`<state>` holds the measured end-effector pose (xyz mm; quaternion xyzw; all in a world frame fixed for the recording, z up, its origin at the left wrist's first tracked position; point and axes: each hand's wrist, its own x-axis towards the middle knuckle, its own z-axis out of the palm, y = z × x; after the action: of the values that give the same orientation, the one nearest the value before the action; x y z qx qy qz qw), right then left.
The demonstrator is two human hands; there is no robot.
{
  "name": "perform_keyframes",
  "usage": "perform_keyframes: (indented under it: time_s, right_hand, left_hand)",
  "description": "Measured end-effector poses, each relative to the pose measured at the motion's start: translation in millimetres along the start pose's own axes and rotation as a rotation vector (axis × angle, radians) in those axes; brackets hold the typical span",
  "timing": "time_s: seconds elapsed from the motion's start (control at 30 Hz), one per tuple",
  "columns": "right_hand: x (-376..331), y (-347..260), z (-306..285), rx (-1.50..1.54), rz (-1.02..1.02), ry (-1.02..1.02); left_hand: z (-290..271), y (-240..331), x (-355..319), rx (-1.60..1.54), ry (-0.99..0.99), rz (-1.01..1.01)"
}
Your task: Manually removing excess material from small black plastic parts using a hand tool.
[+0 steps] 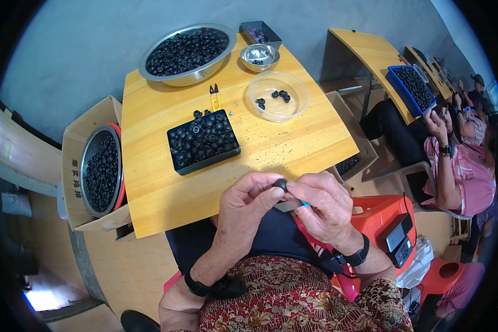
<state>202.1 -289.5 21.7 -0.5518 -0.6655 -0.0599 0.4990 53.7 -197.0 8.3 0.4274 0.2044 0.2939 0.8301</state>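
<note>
In the head view, the clearest writing is a column of dark printed characters on the side of the cardboard box (71, 149) at the left of the wooden table (299, 149).

Both forearms come in from the lower edge, with a black band around each wrist, and the hands meet just off the table's near edge, above the person's lap. The left hand (248, 199) has its thumb and forefinger clamped on a dark round piece (280, 183), which sits between the two hands. The right hand (323, 205) is curled, its fingers closed on a flat grey blade (288, 206) with a bit of blue at its inner end; the blade lies just below the piece. Whether the right fingertips touch the piece, I cannot tell.

Beyond the hands, a black tray (211, 162) heaped with similar pieces rests on the table, with yellow-handled snips (214, 101) just behind it.
</note>
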Motion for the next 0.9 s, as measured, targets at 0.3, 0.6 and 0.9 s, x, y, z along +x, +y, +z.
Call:
perform_keyframes:
  time_s: [0.3,0.6,0.9]
  right_hand:
    - [3,-5,-7,-0.001,0.097,0.012]
    - [4,4,-20,-0.282,-0.141,-0.024]
    - [4,4,-18,-0.375,-0.269,-0.034]
  left_hand:
    - [-2,-1,1,-0.067,-0.032,0.014]
    - [-1,-5,-1,-0.322,-0.125,-0.091]
    - [0,-7,-3,-0.338,-0.12,-0.126]
